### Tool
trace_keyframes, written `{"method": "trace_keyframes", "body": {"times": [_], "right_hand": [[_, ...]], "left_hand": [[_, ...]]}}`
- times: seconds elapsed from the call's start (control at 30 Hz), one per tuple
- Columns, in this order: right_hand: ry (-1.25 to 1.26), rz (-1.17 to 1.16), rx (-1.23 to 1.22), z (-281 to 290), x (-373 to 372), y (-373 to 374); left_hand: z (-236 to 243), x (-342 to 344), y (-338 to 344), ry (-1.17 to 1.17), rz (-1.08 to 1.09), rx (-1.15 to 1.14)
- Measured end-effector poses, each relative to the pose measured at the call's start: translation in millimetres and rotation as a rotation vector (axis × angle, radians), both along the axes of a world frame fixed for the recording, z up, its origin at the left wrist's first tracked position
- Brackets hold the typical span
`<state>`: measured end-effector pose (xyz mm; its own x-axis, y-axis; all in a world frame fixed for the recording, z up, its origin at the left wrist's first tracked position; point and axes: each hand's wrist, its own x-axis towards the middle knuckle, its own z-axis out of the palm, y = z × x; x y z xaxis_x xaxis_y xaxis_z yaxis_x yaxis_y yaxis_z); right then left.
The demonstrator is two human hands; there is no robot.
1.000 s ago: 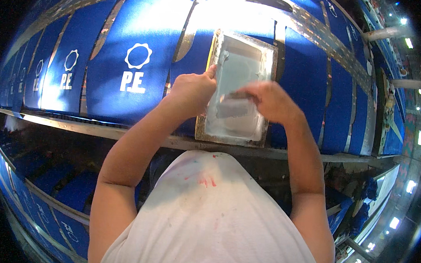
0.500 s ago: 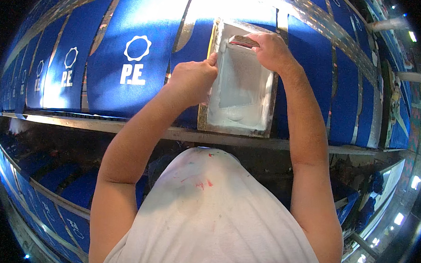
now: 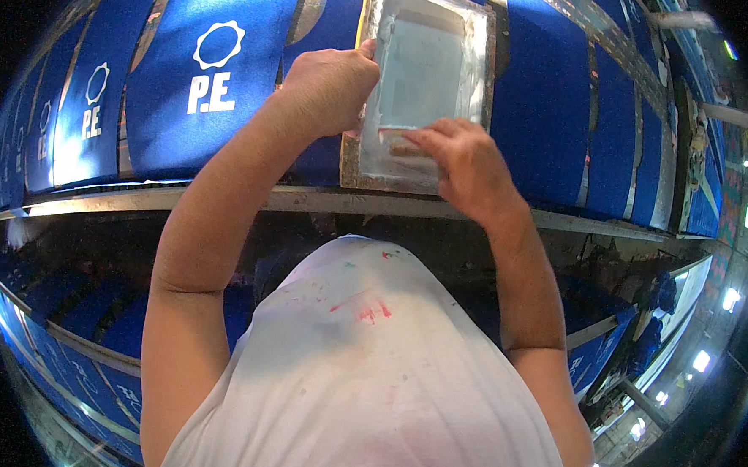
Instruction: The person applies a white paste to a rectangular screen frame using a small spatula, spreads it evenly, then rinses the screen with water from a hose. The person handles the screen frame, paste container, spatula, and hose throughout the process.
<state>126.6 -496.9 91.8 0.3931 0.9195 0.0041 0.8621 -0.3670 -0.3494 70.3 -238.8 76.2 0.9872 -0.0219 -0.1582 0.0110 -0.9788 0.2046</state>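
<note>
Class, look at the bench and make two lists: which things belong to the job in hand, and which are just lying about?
In the job:
- frame, gripped by the left hand
- scraper, in the right hand
- blue cloth under the frame

Apparently just about, untouched:
- printed cloth, to the left
- pipe, far right

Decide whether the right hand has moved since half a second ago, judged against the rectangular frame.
Yes: the right hand has moved from the far end of the rectangular frame to its near end.
</note>
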Motion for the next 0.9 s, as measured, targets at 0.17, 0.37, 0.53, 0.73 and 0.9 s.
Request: {"method": "trace_keyframes", "body": {"times": [0.17,0.37,0.53,0.73,0.9], "right_hand": [[-0.043,-0.05,0.124,-14.1,-36.3,-16.0],[0.163,-0.021,0.11,1.2,-23.4,-33.6],[-0.007,-0.02,0.357,6.6,69.2,-29.1],[-0.153,0.06,0.431,-1.5,210.0,36.2],[0.058,0.048,-0.01,-25.6,283.3,109.9]], "left_hand": [[-4.5,9.0,3.2,0.039,-0.015,0.037],[10.7,-4.6,-0.7,-0.007,0.026,-0.104],[-50.8,-22.9,-13.8,-0.34,0.311,-0.577],[-70.4,-31.3,-62.2,-0.542,0.695,-0.787],[-70.2,-32.6,-64.7,-0.532,0.692,-0.75]]}}
